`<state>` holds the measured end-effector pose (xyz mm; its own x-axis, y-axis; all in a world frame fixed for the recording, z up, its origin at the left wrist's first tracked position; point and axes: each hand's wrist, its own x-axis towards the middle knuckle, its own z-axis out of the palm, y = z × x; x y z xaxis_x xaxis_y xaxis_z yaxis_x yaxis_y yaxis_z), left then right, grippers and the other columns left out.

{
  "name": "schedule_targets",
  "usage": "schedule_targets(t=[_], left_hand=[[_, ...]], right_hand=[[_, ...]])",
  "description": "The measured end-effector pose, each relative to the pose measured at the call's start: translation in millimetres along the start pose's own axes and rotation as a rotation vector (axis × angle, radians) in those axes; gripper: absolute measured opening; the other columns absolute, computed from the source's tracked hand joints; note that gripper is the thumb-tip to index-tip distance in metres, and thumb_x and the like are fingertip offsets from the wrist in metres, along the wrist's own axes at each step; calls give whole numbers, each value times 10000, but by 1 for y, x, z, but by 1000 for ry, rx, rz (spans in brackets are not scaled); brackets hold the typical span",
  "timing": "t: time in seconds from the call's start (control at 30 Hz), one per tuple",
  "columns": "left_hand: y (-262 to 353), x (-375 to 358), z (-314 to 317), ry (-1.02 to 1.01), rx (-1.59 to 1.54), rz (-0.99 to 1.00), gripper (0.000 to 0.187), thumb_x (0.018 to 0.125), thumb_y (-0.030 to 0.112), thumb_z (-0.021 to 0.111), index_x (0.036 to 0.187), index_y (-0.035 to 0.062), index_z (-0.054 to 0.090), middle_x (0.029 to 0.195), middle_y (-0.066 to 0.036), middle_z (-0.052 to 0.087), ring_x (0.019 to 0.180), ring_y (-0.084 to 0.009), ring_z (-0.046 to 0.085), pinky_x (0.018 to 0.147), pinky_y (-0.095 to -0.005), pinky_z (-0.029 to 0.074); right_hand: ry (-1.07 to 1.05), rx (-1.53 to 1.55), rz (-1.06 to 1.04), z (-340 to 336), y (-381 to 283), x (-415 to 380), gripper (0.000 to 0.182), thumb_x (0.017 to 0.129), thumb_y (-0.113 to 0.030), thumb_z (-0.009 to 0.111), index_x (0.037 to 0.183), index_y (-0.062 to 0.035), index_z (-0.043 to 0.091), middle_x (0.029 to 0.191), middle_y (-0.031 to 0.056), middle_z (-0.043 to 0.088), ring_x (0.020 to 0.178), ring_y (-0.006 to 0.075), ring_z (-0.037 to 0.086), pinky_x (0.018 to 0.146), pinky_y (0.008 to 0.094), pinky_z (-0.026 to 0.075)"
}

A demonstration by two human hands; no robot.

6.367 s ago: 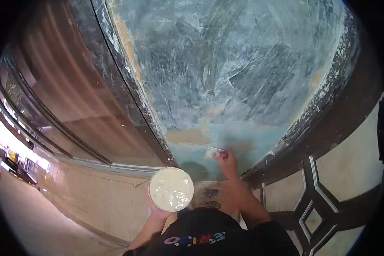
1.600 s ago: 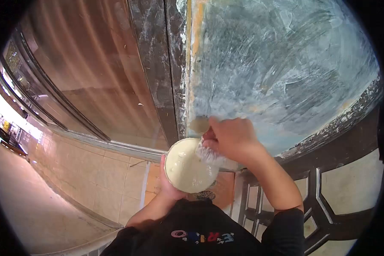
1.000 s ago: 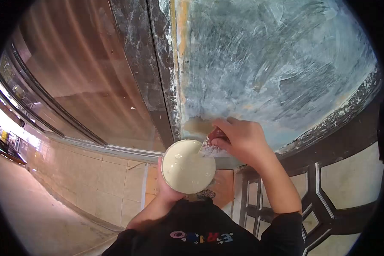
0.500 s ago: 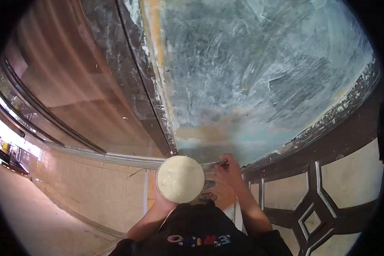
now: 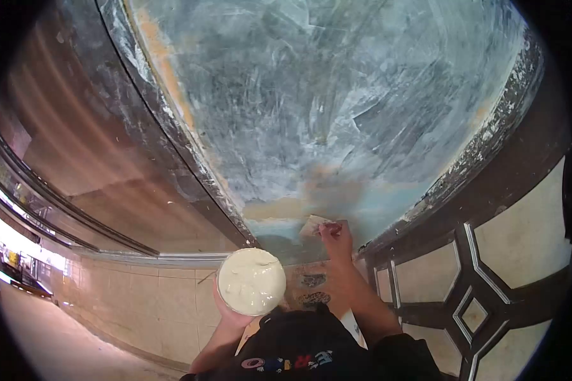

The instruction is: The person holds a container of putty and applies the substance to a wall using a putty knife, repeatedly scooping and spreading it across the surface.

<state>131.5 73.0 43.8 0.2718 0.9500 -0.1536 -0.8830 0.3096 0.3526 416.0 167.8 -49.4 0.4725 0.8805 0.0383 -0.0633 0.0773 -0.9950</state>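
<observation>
My left hand (image 5: 234,312) holds a round tub (image 5: 251,281) of pale cream paste from its lower left side, in front of my body. The paste has a wet, uneven surface. In my right hand (image 5: 336,240) is a small flat scraper (image 5: 312,225) with a pale blade, gripped by its handle. The blade is at the lower part of the blue-grey wall (image 5: 299,101), over a pale blue area beside a tan patch; whether it touches the wall is hard to tell. The wall has smeared white and grey streaks.
A dark frame (image 5: 152,95) spotted with white edges the wall on the left, beside a brown glossy panel (image 5: 108,159). Right of the wall stands a dark door (image 5: 515,311) with pale panels. Tan tiles (image 5: 165,292) lie at lower left.
My right hand has risen slightly and the scraper blade now shows against the wall. The tub has moved left and down in view. The camera view has shifted.
</observation>
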Motion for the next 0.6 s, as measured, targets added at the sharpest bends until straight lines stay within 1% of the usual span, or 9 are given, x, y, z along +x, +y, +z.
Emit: schedule_targets(t=[0.1, 0.13, 0.2, 0.23, 0.27, 0.37, 0.47, 0.53, 0.6], left_hand=[[-7, -3, 41, -388, 864, 451, 699, 1027, 480, 505, 1560, 86, 282, 1535, -181, 424, 1382, -325, 480, 1115, -517, 442], [-8, -1, 35, -390, 864, 447, 699, 1027, 480, 505, 1560, 86, 282, 1535, -181, 424, 1382, -325, 480, 1115, -517, 442], [-7, 1, 13, -88, 136, 30, 663, 1022, 351, 567, 1552, 75, 280, 1517, -191, 435, 1372, -330, 488, 1115, -511, 444], [-8, -2, 16, -208, 607, 237, 658, 1012, 307, 589, 1546, 71, 284, 1502, -203, 445, 1371, -339, 486, 1123, -514, 436], [-8, -1, 13, -213, 607, 238, 658, 1012, 307, 589, 1546, 71, 284, 1502, -203, 445, 1371, -339, 486, 1123, -514, 436], [-14, 2, 0, -331, 1042, 689, 1034, 804, 259, 859, 1568, 70, 189, 1531, -220, 394, 1374, -348, 478, 1137, -517, 420], [-12, -6, 34, -67, 821, 273, 1237, 666, 226, 958, 1572, 58, 132, 1538, -222, 371, 1377, -347, 472, 1139, -521, 415], [-8, -5, 27, -114, 866, 236, 1252, 669, 248, 959, 1574, 57, 114, 1536, -219, 369, 1379, -349, 467, 1138, -526, 412], [-13, 3, -25, -306, 1105, 658, 1298, 626, 211, 982, 1575, 58, 109, 1532, -221, 372, 1374, -350, 472, 1132, -521, 418]], right_hand=[[2, -403, -144, 5, -21, 9, 416, 910, -285, 791, 1006, 11, 516, 835, 51, 637, 756, 163, 648, 692, 334, 532], [45, -473, -120, 6, -26, 13, 419, 899, -296, 797, 1000, 11, 530, 824, 57, 652, 748, 173, 655, 694, 345, 532], [93, -537, -94, 0, -21, 13, 423, 889, -306, 803, 995, 11, 544, 813, 64, 666, 740, 183, 662, 695, 356, 532], [161, -443, -108, -13, -11, 13, 417, 887, -310, 803, 995, 7, 555, 820, 70, 684, 739, 193, 670, 696, 353, 532], [226, -349, -127, -26, -3, 14, 412, 884, -313, 803, 996, 3, 565, 827, 77, 701, 738, 203, 678, 697, 351, 532], [204, -338, -72, -32, 14, 10, 403, 877, -312, 805, 989, -6, 568, 877, 94, 728, 774, 214, 697, 718, 346, 543], [91, -352, -137, -2, 13, 6, 395, 880, -307, 802, 995, -7, 571, 883, 94, 728, 788, 204, 696, 722, 344, 547], [41, -432, -168, 19, -5, 7, 387, 881, -297, 800, 1000, -7, 573, 891, 94, 728, 792, 195, 693, 722, 344, 548], [105, -454, -142, 27, -26, 7, 371, 894, -292, 795, 999, -9, 581, 898, 85, 721, 806, 176, 687, 737, 334, 549]])
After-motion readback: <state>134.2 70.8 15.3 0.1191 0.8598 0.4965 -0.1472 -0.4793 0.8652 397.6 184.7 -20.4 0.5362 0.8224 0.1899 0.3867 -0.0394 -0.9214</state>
